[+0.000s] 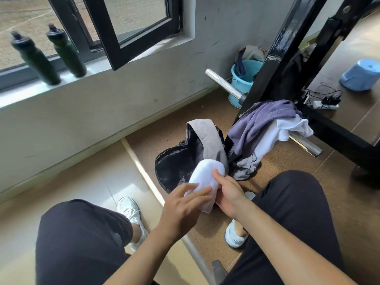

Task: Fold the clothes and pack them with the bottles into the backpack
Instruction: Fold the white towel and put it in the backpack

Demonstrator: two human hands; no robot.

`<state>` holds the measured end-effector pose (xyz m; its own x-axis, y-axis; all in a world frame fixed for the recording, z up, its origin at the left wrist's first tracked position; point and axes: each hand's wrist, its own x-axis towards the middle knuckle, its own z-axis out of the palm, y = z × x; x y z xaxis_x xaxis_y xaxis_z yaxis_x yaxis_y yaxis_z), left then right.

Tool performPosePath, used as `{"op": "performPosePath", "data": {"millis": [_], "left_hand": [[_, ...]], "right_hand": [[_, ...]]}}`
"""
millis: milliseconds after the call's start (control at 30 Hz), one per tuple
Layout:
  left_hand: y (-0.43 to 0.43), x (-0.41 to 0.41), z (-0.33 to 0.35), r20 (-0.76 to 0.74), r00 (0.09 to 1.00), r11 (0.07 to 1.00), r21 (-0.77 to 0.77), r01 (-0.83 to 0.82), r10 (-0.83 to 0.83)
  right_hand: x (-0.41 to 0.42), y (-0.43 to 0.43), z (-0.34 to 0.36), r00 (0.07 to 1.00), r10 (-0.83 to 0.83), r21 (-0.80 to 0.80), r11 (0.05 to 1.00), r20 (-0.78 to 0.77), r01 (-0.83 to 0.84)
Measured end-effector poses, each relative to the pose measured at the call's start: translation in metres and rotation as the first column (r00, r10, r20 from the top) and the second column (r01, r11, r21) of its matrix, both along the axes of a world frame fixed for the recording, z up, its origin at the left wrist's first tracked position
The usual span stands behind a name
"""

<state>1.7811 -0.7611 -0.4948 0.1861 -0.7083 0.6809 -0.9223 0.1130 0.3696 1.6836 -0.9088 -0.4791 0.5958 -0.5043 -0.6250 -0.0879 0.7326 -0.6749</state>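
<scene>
Holds the rolled white cloth (205, 177) at the mouth of the open backpack (176, 161), with the right hand (228, 194) curled around its side and the left hand (183, 204) resting on it, fingers nearly straight. Looks soft and light, likely to unroll, so better to grip across the middle. Finds more clothes (257, 128) at 1 o'clock, bottles (35, 58) at 10.

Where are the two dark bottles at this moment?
In the head view they stand upper left on the windowsill: the left bottle beside the right bottle, well away from the backpack.
</scene>
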Motion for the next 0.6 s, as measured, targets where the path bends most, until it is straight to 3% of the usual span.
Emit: {"op": "performPosePath", "data": {"millis": [100, 200, 267, 333, 367, 433, 467, 600], "left_hand": [[0.002, -0.004, 0.0, -0.062, 0.997, 0.999, -0.011, 0.045, -0.046], [0.007, -0.005, 0.006, -0.452, 0.892, 1.0, 0.018, 0.001, 0.007], [0.006, 0.002, 0.013, -0.664, 0.729, 0.986, 0.106, -0.125, 0.164], [0.004, 0.015, 0.013, -0.814, 0.508, 0.958, 0.267, -0.102, 0.281], [0.004, 0.02, 0.012, -0.875, 0.38, 0.945, 0.327, 0.006, 0.301], [0.005, 0.023, 0.008, -0.951, 0.139, 0.916, 0.303, 0.261, 0.275], [0.006, 0.02, 0.005, -0.962, 0.081, 0.901, 0.274, 0.338, 0.262], [0.003, 0.0, 0.003, -0.967, 0.094, 0.871, 0.254, 0.42, 0.236]], "right_hand": [[0.001, 0.001, -0.002, 0.999, -0.049, -0.077, 0.996, -0.021, 0.048], [0.004, 0.0, -0.006, 1.0, 0.003, -0.293, 0.956, -0.028, -0.011], [0.004, 0.001, -0.002, 0.998, 0.057, -0.346, 0.937, 0.004, -0.052], [0.004, 0.003, 0.0, 0.993, 0.11, -0.346, 0.934, 0.037, -0.09], [0.004, 0.005, 0.001, 0.99, 0.135, -0.343, 0.933, 0.045, -0.111], [0.004, 0.009, 0.0, 0.982, 0.182, -0.35, 0.924, 0.042, -0.156], [0.004, 0.012, -0.001, 0.981, 0.195, -0.375, 0.911, 0.019, -0.174], [0.006, 0.014, -0.008, 0.977, 0.143, -0.558, 0.803, -0.158, -0.208]]}}
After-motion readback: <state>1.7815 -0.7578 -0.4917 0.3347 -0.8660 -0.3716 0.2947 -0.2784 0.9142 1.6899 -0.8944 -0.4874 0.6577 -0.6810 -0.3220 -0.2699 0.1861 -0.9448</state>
